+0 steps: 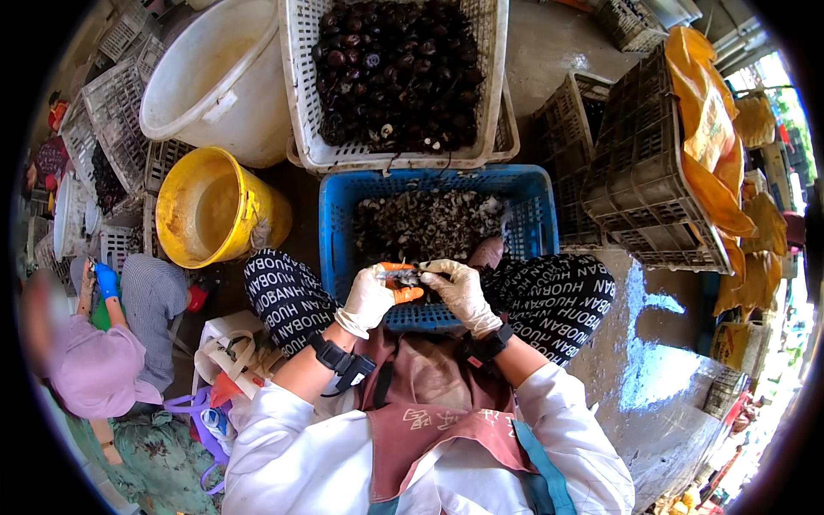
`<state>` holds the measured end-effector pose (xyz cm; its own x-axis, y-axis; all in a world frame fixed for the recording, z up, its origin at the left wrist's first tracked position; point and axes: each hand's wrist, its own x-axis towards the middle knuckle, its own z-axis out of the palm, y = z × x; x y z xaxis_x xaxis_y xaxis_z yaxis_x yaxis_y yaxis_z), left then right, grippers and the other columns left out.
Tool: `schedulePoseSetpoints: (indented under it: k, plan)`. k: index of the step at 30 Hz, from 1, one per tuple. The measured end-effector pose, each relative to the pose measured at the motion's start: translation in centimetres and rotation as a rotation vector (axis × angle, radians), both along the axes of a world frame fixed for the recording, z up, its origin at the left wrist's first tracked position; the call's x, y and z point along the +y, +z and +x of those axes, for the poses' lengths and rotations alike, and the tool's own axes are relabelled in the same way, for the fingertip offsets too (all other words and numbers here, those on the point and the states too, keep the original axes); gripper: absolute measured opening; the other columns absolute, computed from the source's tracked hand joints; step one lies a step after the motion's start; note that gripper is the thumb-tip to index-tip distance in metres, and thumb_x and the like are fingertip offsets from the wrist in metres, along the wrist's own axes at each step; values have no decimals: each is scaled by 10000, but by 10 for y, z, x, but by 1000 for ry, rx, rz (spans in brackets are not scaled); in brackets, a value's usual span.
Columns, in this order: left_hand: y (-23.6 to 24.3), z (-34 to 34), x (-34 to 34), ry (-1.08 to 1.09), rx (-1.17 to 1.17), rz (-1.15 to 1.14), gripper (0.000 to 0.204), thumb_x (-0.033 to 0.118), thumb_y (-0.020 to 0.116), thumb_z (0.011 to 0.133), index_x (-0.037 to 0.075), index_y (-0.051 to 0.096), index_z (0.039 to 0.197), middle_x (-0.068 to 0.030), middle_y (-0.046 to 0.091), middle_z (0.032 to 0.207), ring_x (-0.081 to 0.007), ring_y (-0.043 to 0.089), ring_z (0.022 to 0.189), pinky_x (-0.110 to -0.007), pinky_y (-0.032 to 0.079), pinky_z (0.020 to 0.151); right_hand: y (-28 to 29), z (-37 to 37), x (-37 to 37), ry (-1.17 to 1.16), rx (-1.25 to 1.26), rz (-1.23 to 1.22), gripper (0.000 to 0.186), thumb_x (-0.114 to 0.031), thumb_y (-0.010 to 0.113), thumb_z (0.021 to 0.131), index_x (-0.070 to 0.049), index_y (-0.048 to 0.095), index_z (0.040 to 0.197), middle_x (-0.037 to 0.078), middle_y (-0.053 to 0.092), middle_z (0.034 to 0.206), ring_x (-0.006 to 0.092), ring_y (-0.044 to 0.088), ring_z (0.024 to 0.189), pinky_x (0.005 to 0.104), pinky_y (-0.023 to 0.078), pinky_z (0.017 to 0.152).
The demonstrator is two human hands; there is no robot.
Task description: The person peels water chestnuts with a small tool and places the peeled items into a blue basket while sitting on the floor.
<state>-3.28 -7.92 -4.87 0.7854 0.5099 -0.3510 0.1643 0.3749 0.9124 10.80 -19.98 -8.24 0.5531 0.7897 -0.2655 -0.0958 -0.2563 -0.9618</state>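
Note:
Both my hands are closed and meet over the near part of a blue plastic crate [331,232]. A small dark, wet-looking piece [410,277] is between their fingers; its kind is hard to make out. My left hand [371,300] wears a whitish glove with orange finger covers and grips the piece from the left. Gloved in white, my right hand [463,296] pinches its right end. Below and beyond them, a heap of black and whitish bits [425,219] lies in the blue crate. Farther off, a white crate [300,103] holds many dark, glossy rounded things [399,73].
A yellow bucket [273,210] and a large white tub [206,120] stand to the left. Dark crates [639,163] with orange sacks [708,112] are stacked at right. A person [99,360] with a blue glove sits at the far left, near a tote bag [227,352].

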Motion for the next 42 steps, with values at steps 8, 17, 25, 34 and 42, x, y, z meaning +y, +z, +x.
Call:
schedulePoseSetpoints:
  k: [8, 17, 25, 34, 42]
  plan:
    - [-5, 0, 5, 37, 0, 66, 416, -35, 770, 714, -49, 602, 1094, -53, 670, 943, -125, 640, 822, -263, 549, 745, 1, -2, 1, 4, 159, 87, 140, -37, 693, 828, 17, 664, 954, 52, 679, 958, 93, 595, 842, 229, 484, 803]
    - [6, -1, 7, 56, 68, 53, 417, -51, 766, 707, -41, 608, 1093, -56, 665, 951, -112, 633, 839, -258, 544, 783, -12, 0, 1, -61, 119, 118, 140, -80, 693, 846, 5, 663, 953, 24, 670, 913, 78, 583, 791, 219, 486, 727]
    - [0, -7, 3, 121, 83, -179, 410, -39, 740, 744, -13, 598, 1128, -64, 658, 991, -137, 646, 871, -257, 552, 771, -49, 18, -7, -239, 216, 50, 133, -86, 694, 839, -2, 662, 937, 35, 667, 891, 95, 594, 814, 231, 490, 762]
    - [-3, -7, 3, 100, 89, -263, 498, -17, 712, 783, 24, 538, 1247, -48, 617, 1054, -135, 631, 892, -266, 557, 775, -62, 26, -12, -236, 102, -59, 157, -106, 697, 845, 9, 658, 944, 17, 654, 824, 82, 569, 723, 219, 478, 689]
    - [-18, -8, 15, 233, -154, -812, 528, -36, 580, 865, 68, 433, 1361, -79, 614, 1009, -227, 636, 933, -321, 558, 829, 3, 0, 6, -122, 43, 93, 186, -74, 685, 846, 11, 663, 1010, 57, 674, 974, 101, 601, 875, 235, 481, 809]
